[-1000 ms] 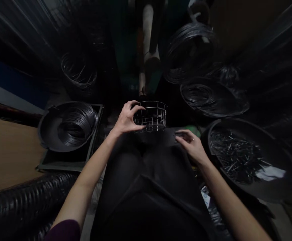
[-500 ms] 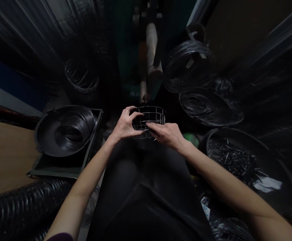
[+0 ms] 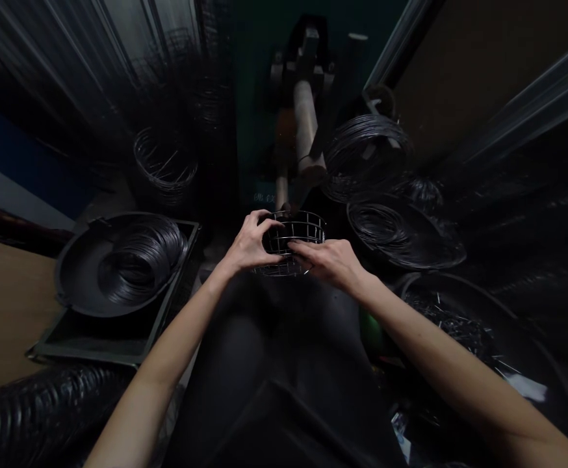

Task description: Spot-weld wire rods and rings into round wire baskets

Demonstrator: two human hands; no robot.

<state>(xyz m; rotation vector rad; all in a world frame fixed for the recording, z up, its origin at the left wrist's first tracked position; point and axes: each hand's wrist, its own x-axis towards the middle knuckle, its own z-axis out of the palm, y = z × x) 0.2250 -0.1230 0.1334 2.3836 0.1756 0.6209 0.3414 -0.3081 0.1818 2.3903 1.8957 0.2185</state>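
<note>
A small round wire basket point(image 3: 297, 229) of thin metal mesh rests at my knees, centre of view. My left hand point(image 3: 251, 244) wraps around its left side, thumb below and fingers curled over the rim. My right hand point(image 3: 329, 260) is closed on the basket's front wall, fingers pinched against the wires. Whether a small piece is held in that pinch is too dark to tell. My lap in dark trousers point(image 3: 284, 351) fills the lower middle.
A black pan with a coil of dark wire point(image 3: 132, 257) sits in a tray at left. More wire coils point(image 3: 391, 227) lie at right, and a basin of short wire pieces point(image 3: 464, 325) is at lower right. A machine post point(image 3: 306, 123) stands ahead. A wooden board point(image 3: 1, 305) is at far left.
My right hand came from my right knee to the basket's front and now grips it. My head tilted up, so everything sits lower in view. The left hand kept its hold.
</note>
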